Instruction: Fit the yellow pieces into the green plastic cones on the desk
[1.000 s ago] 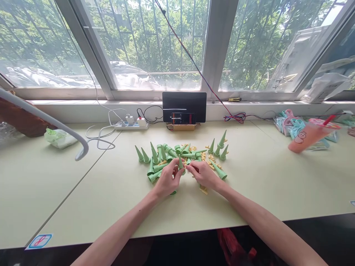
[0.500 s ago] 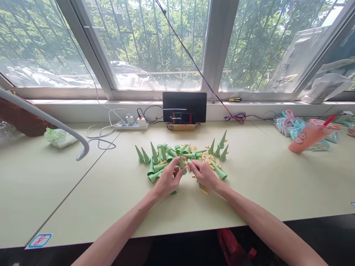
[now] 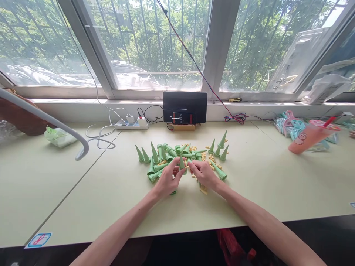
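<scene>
My left hand (image 3: pixel 168 177) grips a green plastic watering spike (image 3: pixel 181 162), tip up, between thumb and fingers. A small yellow peg (image 3: pixel 186 167) shows at the spike's right side. My right hand (image 3: pixel 203 173) is pinched at that spot, with its fingertips on or close to the peg; how far the peg sits in the spike is hidden. Around both hands lies a heap of green spikes (image 3: pixel 161 168), some upright and some on their sides. Loose yellow pegs (image 3: pixel 211 162) are scattered to its right. A few spikes with pegs (image 3: pixel 222 142) stand apart at the right.
Behind the heap, a phone (image 3: pixel 183 118) leans against a black screen (image 3: pixel 185 103). At the left are a power strip (image 3: pixel 131 125) and a white lamp arm (image 3: pixel 55 120). An orange drink cup (image 3: pixel 310 136) tilts on the right beside bagged items (image 3: pixel 290 123).
</scene>
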`<act>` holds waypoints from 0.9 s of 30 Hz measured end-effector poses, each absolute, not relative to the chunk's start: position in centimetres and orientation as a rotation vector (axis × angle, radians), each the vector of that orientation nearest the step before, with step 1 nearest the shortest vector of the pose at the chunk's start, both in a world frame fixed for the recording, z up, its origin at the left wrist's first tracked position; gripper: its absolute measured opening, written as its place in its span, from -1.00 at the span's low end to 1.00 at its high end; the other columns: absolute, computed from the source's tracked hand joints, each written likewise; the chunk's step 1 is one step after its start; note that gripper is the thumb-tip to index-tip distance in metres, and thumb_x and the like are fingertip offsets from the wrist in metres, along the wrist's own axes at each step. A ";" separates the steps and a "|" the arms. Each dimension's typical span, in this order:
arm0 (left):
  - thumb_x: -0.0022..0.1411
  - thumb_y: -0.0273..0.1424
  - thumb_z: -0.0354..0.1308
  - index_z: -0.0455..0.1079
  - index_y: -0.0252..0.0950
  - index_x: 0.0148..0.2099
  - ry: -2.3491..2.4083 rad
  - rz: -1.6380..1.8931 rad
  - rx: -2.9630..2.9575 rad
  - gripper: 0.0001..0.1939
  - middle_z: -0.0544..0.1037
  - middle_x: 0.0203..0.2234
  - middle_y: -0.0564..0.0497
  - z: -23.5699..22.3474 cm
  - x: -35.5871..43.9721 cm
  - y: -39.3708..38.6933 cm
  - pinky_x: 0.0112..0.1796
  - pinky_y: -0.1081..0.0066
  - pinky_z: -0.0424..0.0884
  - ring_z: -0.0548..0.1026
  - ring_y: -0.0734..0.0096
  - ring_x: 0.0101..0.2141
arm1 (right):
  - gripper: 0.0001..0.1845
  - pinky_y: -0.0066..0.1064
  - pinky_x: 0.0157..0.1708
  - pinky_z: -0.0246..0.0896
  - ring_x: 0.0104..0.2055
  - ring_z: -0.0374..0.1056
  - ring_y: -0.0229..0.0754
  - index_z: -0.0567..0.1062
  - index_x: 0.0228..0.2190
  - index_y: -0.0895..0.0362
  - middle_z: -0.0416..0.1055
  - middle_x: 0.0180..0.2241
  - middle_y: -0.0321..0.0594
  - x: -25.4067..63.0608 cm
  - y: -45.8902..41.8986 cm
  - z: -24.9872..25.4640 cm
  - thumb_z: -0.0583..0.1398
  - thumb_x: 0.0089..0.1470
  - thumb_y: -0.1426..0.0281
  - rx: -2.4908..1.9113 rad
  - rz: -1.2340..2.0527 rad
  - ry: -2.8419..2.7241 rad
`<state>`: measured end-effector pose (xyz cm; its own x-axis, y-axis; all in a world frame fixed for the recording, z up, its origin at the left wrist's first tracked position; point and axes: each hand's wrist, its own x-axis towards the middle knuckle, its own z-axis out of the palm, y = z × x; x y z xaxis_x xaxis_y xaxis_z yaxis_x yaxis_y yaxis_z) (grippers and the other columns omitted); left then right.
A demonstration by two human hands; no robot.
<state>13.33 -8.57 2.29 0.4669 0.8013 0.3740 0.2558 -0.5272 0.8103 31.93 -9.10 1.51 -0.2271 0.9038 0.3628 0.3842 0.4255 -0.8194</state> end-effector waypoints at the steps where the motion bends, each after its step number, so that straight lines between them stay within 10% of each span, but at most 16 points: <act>1: 0.41 -0.31 -0.01 0.23 -0.21 0.13 0.878 1.018 2.013 -0.71 0.41 -0.38 0.05 2.3 13.4 -8.6 -0.45 0.48 0.34 0.36 0.53 -0.51 | -0.45 -0.45 -0.56 0.05 -0.62 0.11 -0.32 0.27 -0.61 0.11 0.18 -0.67 -0.36 31.9 -9.1 1.5 -0.01 0.32 0.07 -1.109 0.747 -1.791; 17: 0.30 -0.21 0.16 0.27 -0.21 0.14 0.899 1.068 1.516 -0.58 0.48 -0.14 -0.09 3.4 13.7 -8.6 -0.71 0.62 0.12 0.21 0.73 -0.64 | -0.80 -0.41 -0.51 0.30 -0.52 0.31 -0.30 0.45 -0.14 0.10 0.48 -0.19 -0.12 32.1 -9.4 1.8 0.09 0.29 0.31 -0.984 0.682 -1.797; 27: 0.23 -0.17 0.22 0.31 -0.22 0.13 0.913 1.080 1.439 -0.53 0.52 -0.13 -0.10 3.9 13.8 -8.7 -0.73 0.62 0.19 0.22 0.75 -0.67 | -0.82 -0.40 -0.48 0.31 -0.44 0.32 -0.25 0.50 -0.17 0.09 0.47 -0.27 -0.15 32.1 -9.5 2.1 0.14 0.27 0.31 -0.966 0.618 -1.812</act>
